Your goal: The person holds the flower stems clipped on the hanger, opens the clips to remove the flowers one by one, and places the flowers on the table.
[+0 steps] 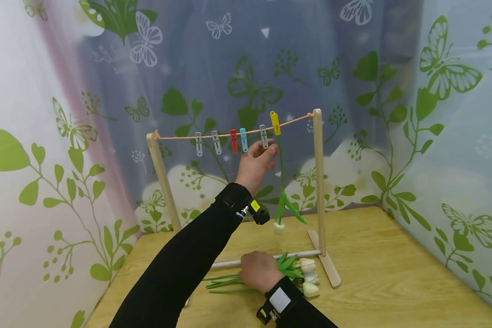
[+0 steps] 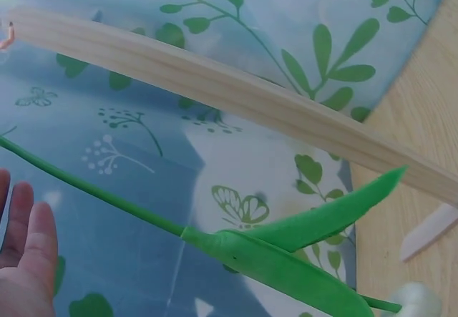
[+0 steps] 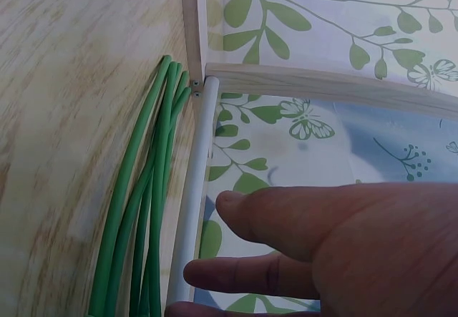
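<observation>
My left hand (image 1: 255, 163) is raised to the orange line, its fingertips at the lower end of a grey clothespin (image 1: 263, 135), which they seem to pinch; the left wrist view leaves that contact out. Just right of it, a yellow clothespin (image 1: 275, 123) holds a white tulip (image 1: 279, 228) upside down by its stem (image 2: 93, 184). My right hand (image 1: 259, 270) is low over a bunch of white tulips (image 1: 310, 289) lying on the table. In the right wrist view its thumb and fingers (image 3: 250, 274) stretch out before the white rod, beside green stems (image 3: 129, 224).
A wooden frame with a right post (image 1: 319, 182) and a left post (image 1: 163, 182) carries the line. More grey, red and blue clothespins (image 1: 233, 141) hang left of the hand. The white bottom rod (image 1: 229, 263) crosses above the wooden table (image 1: 393, 264). Patterned curtain (image 1: 303, 27) surrounds it.
</observation>
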Tool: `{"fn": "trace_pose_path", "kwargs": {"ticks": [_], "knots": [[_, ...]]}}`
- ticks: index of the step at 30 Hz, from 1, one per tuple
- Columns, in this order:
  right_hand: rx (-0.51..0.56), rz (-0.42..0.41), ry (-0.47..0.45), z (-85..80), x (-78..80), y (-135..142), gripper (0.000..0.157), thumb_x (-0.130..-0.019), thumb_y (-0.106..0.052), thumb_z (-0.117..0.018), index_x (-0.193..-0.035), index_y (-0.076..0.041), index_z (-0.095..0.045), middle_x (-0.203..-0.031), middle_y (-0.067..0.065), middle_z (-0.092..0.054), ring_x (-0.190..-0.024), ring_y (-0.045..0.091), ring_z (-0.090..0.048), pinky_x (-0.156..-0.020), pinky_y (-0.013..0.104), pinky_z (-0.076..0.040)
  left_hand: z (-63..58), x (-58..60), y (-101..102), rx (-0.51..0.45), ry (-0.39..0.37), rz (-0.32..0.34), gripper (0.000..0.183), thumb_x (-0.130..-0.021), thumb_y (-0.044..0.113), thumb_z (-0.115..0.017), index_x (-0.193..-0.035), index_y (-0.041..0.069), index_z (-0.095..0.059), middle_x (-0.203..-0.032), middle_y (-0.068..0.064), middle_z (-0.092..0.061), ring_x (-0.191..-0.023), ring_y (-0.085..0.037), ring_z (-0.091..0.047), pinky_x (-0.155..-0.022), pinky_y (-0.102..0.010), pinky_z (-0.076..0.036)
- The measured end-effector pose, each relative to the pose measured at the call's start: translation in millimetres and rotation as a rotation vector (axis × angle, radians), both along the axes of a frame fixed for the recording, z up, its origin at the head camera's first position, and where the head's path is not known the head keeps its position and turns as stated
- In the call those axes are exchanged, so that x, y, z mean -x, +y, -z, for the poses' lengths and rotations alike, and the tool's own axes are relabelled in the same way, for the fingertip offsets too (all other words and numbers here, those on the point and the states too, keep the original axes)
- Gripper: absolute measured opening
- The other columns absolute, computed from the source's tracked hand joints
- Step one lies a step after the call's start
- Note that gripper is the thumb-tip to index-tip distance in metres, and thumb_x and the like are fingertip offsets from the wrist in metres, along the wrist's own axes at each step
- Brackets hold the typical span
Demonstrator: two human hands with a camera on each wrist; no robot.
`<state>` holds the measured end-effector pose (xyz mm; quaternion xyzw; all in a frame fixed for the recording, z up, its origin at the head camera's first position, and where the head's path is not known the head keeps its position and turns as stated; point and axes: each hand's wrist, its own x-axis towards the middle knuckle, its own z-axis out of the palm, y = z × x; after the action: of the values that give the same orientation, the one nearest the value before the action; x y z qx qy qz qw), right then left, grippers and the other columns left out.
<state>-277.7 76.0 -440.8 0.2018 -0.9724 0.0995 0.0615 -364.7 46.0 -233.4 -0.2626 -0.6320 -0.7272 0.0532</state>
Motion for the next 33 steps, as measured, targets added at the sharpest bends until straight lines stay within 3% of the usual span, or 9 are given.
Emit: {"fn": "trace_pose_path", "kwargs": {"ticks": [6,13,19,27,33], "knots": [[0.026,0.002,-0.011,3.5,1.3,-0.8,0.032,-0.088,-0.028,-0.068,-0.062,-0.019,-0.052,-0.053,-0.002,-0.045,-0.045,0.014,-0.044,-0.039,0.03,-0.031,-5.1,-2.5,5.0,-0.018,-0.014,-0.017,0.031,-0.1,0.021,-0.064,-0.129,0.011,-0.063,-0.125,-0.007,-0.064,-0.124,-0.027,-0.058,-0.102,-0.034,-0.053],[0.034,-0.018,-0.049,1.0,-0.3,-2.3,0.035,-0.09,-0.03,-0.07,-0.062,-0.019,-0.052,-0.053,-0.003,-0.044,-0.045,0.013,-0.045,-0.041,0.029,-0.03,-1.1,9.7,12.8,-0.047,-0.029,-0.02,0.039,-0.096,0.025,-0.068,-0.132,0.011,-0.062,-0.13,-0.004,-0.063,-0.124,-0.02,-0.059,-0.109,-0.041,-0.049],[0.0,-0.025,-0.049,0.0,-3.5,-5.1,0.036,-0.09,-0.035,-0.071,-0.063,-0.019,-0.054,-0.054,-0.003,-0.049,-0.046,0.012,-0.047,-0.041,0.029,-0.037,-7.0,-0.5,14.7,-0.046,-0.03,-0.001,0.038,-0.097,0.022,-0.067,-0.133,0.01,-0.061,-0.127,-0.008,-0.063,-0.123,-0.022,-0.059,-0.109,-0.039,-0.048],[0.033,-0.05,-0.095,2.9,-0.5,-5.2,0.045,-0.091,-0.032,-0.07,-0.057,-0.02,-0.043,-0.05,-0.003,-0.039,-0.043,0.013,-0.042,-0.04,0.027,-0.027,-12.5,-4.3,16.4,-0.044,-0.032,-0.018,0.039,-0.098,0.021,-0.066,-0.134,0.008,-0.06,-0.123,-0.007,-0.064,-0.12,-0.02,-0.061,-0.108,-0.034,-0.049],[0.035,-0.064,-0.12,2.5,3.9,-5.2,0.038,-0.093,-0.036,-0.07,-0.064,-0.02,-0.052,-0.054,-0.003,-0.045,-0.046,0.013,-0.046,-0.043,0.027,-0.03,-11.3,1.4,19.3,-0.067,-0.04,-0.024,0.039,-0.096,0.024,-0.069,-0.132,0.01,-0.061,-0.123,-0.007,-0.063,-0.119,-0.019,-0.062,-0.106,-0.031,-0.05]]}}
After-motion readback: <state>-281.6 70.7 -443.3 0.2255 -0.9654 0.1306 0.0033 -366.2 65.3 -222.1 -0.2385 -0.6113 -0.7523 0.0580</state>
